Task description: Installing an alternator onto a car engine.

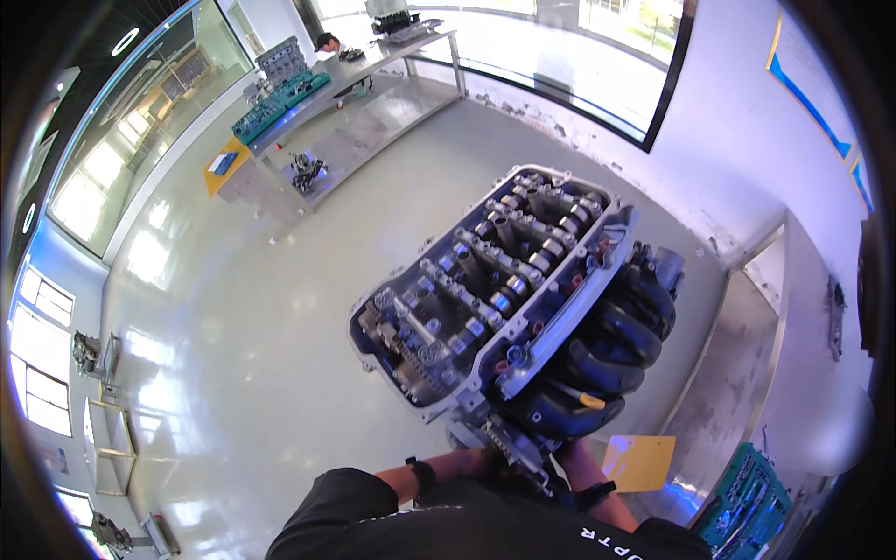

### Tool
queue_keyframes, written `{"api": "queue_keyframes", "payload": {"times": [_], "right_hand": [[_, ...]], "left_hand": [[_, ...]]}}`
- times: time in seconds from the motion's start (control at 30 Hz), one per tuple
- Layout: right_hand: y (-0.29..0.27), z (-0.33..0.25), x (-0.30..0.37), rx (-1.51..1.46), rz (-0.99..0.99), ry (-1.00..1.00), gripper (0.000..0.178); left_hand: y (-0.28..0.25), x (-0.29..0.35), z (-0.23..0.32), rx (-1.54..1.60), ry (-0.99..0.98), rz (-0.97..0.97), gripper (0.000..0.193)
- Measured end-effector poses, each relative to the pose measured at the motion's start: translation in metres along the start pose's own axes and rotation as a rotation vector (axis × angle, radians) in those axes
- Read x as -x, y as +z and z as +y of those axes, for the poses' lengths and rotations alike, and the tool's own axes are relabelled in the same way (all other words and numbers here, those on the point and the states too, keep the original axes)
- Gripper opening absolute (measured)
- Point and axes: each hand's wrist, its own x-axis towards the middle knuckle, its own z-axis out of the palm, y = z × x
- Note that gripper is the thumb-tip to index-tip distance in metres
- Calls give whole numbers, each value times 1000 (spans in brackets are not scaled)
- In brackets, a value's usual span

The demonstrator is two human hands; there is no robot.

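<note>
A car engine (476, 289) fills the middle of the view, its top uncovered so that camshafts (509, 294) and the timing chain end (411, 359) show. Along its right side runs a black intake manifold (611, 350) with a yellow dipstick handle (591, 400). My left hand (483, 461) reaches in at the engine's near end, beside a metal bracket-like part (513, 443). Close under the manifold is my right hand (576, 457). The engine hides the fingers of both hands, so what they touch or hold does not show.
At lower right a green tool tray (747, 504) lies near a yellow panel (639, 463) and a metal bench (728, 364). Across the floor stands a long metal table (392, 93) with green tool cases (280, 105) and engine parts. A person (329, 44) is behind it.
</note>
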Motion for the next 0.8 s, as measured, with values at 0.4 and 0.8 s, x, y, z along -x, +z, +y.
{"api": "queue_keyframes", "payload": {"times": [0.4,0.8], "right_hand": [[8,-6,-17,74,61,25,59],[8,-4,-22,129,66,3,60]], "left_hand": [[6,-14,-7,103,64,-2,21],[0,-10,-15,143,75,-5,23]]}}
